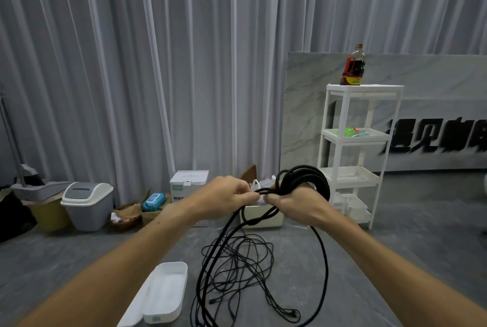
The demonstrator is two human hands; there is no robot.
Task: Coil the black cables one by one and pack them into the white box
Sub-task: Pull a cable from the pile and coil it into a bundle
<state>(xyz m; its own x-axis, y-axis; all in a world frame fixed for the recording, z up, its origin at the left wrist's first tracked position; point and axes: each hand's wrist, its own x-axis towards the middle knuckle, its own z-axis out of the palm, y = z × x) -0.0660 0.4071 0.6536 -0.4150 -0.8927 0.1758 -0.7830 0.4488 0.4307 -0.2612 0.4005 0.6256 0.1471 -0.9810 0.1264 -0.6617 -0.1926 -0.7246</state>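
The right hand (299, 204) is clamped on a thick black cable (307, 177) coiled above it, the left hand (224, 198) pinches the strand feeding in, and that limp, springy cord, trailing to the floor beside the white box (164, 292), looks best gripped where loops cross.

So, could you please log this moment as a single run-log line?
phase: coiling | right hand: holds coil | left hand: pinches cable | white box: open, empty, on floor | loose cables: on floor
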